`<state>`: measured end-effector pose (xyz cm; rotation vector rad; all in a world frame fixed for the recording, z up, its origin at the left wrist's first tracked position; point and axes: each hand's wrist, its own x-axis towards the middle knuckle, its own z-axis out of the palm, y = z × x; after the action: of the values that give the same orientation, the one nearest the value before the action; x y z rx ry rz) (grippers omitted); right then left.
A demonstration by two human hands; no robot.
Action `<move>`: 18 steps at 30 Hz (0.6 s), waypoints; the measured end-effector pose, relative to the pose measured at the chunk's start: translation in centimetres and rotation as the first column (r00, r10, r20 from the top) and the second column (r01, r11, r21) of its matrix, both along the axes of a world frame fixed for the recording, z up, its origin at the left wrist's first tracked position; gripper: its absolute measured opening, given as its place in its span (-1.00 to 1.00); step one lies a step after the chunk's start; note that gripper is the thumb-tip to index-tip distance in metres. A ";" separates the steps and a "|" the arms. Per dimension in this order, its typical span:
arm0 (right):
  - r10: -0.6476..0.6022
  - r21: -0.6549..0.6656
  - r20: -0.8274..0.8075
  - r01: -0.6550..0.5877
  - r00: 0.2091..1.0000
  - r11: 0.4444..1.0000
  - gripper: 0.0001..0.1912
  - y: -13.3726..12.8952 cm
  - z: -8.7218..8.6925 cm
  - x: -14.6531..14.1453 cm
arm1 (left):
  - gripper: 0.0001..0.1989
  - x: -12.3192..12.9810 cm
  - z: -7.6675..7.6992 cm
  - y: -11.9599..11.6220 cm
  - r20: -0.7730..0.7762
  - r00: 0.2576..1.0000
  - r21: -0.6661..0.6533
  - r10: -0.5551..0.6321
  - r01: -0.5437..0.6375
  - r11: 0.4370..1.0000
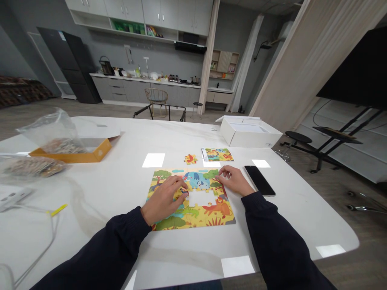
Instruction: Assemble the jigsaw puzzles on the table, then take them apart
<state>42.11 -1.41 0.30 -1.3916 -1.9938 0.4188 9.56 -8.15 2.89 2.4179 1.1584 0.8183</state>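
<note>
Honestly, your left hand [163, 200] is pinching a piece [184, 191] at the gap in the jigsaw puzzle [193, 220] on the white table [281, 229], and your spread right hand [235, 180] could be shifting pieces if pressing hard.

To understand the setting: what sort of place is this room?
Probably an office or studio lounge with a kitchenette: grey cabinets and a counter along the back wall, and a large white table in front.
</note>
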 end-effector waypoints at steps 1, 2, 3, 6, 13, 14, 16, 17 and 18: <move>0.059 0.012 -0.021 -0.059 0.998 0.998 -0.72 -0.2 0.2 -0.5 | -0.88 0.0 0.0 0.0 -0.002 1.000 0.000 -0.001 0.001 1.000; 0.117 0.004 -0.041 -0.117 0.992 0.993 -0.71 -0.4 0.3 -1.0 | -0.88 0.0 0.0 0.0 -0.005 1.000 0.000 0.000 0.000 1.000; 0.168 -0.018 -0.057 -0.169 0.984 0.985 -0.70 -0.6 0.4 -1.5 | -0.88 -0.1 0.0 0.0 -0.009 1.000 -0.001 0.001 -0.001 1.000; 0.264 -0.108 -0.062 -0.270 0.962 0.957 -0.69 -1.1 0.6 -2.6 | -0.88 -0.1 -0.1 0.1 -0.023 1.000 -0.008 -0.005 0.005 1.000; 0.018 -0.051 -0.138 -0.025 0.990 0.998 -0.68 -0.5 0.2 -2.1 | -0.83 -0.3 -0.3 0.3 -0.034 0.999 -0.039 -0.004 0.003 0.999; -0.058 -0.066 -0.137 0.050 0.989 0.997 -0.68 -0.2 -0.1 -1.8 | -0.83 -0.6 -0.4 0.7 -0.031 0.999 -0.050 0.008 -0.010 0.999; -0.175 -0.093 -0.127 0.164 0.976 0.982 -0.69 0.5 -0.9 -1.2 | -0.81 -1.1 -0.8 2.1 -0.022 0.999 -0.082 0.041 -0.042 0.996; -0.209 -0.095 -0.130 0.198 0.969 0.976 -0.70 0.8 -1.3 -0.9 | -0.80 -1.3 -1.0 3.1 -0.018 0.998 -0.101 0.059 -0.061 0.993; -0.230 -0.089 -0.139 0.219 0.963 0.972 -0.69 1.0 -1.6 -0.8 | -0.78 -1.4 -1.2 4.3 -0.013 0.997 -0.118 0.080 -0.081 0.990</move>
<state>41.34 -0.43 -1.32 -1.5646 -1.6945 0.4806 8.20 -3.85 1.67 2.2939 1.2777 0.7414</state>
